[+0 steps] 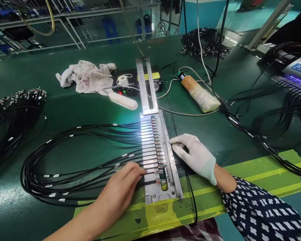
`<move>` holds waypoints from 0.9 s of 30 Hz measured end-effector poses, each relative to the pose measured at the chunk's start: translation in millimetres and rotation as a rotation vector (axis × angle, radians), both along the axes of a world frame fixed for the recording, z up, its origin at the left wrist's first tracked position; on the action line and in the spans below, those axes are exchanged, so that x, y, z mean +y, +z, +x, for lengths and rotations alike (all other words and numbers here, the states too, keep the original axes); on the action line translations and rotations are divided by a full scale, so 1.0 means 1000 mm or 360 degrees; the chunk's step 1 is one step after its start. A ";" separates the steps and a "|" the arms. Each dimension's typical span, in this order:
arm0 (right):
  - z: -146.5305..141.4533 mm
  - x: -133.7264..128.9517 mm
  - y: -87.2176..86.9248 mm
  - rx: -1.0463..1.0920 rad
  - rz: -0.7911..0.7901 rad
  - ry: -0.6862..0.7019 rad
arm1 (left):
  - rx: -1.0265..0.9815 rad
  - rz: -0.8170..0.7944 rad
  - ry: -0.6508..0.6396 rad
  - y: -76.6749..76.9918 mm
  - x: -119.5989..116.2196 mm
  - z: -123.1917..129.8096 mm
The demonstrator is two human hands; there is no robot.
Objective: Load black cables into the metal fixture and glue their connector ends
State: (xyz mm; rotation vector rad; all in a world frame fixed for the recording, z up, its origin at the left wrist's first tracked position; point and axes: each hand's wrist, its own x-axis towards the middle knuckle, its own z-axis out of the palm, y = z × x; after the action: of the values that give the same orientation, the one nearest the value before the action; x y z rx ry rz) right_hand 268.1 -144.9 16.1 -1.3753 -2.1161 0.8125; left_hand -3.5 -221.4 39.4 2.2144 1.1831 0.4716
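Observation:
A slotted metal fixture (150,160) lies lengthwise in front of me, with a row of black cables (90,129) set side by side across it. Their stripped, coloured wire ends and small connectors (155,134) sit along its middle. My left hand (122,184), bare, is closed at the fixture's left edge, its fingertips pinching one of the lower cables. In a white glove, my right hand (194,155) rests to the right, thumb and forefinger curled together against the fixture's side rail. The cables loop away to the left in a bundle.
Beyond the fixture, a metal bracket (146,83) stands over a black control box (127,88). A white-handled tool (122,101), a crumpled cloth (90,77) and a wrapped wooden handle (200,93) lie around it. Cable bundles (15,113) fill the left side; a purple-lit device (296,83) stands right.

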 end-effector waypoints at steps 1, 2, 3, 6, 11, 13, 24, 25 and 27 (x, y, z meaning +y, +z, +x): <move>0.000 0.000 0.000 -0.0004 -0.0001 0.0000 | -0.0018 -0.0078 -0.0046 0.002 0.001 0.001; -0.001 0.000 0.001 -0.0008 -0.0004 0.0002 | -0.0018 -0.0137 -0.0090 0.003 0.002 0.001; -0.001 0.000 0.001 -0.0011 -0.0005 0.0003 | -0.0003 -0.0159 -0.0119 0.004 0.003 0.001; -0.002 0.000 0.002 -0.0010 -0.0003 0.0004 | 0.0150 0.0054 -0.0078 0.001 0.009 -0.002; -0.002 0.001 0.001 0.0009 -0.0009 -0.0007 | 0.0404 0.0434 -0.0175 -0.010 0.016 -0.009; -0.001 0.001 0.002 0.0008 -0.0024 -0.0009 | 0.0441 0.0489 -0.0283 -0.011 0.014 -0.013; -0.002 0.001 0.002 0.0001 -0.0005 -0.0004 | 0.0362 0.0270 -0.0329 0.000 0.015 -0.019; -0.002 0.001 0.001 0.0001 -0.0004 -0.0004 | 0.0339 0.0250 -0.0327 0.000 0.015 -0.018; -0.002 0.001 0.001 0.0006 0.0003 -0.0002 | 0.0301 0.0221 -0.0322 -0.002 0.015 -0.017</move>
State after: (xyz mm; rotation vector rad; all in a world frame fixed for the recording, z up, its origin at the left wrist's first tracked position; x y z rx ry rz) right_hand 266.5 -143.5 17.5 -1.3731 -2.1127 0.8114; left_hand -20.0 -206.3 37.7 2.5128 1.0299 0.2731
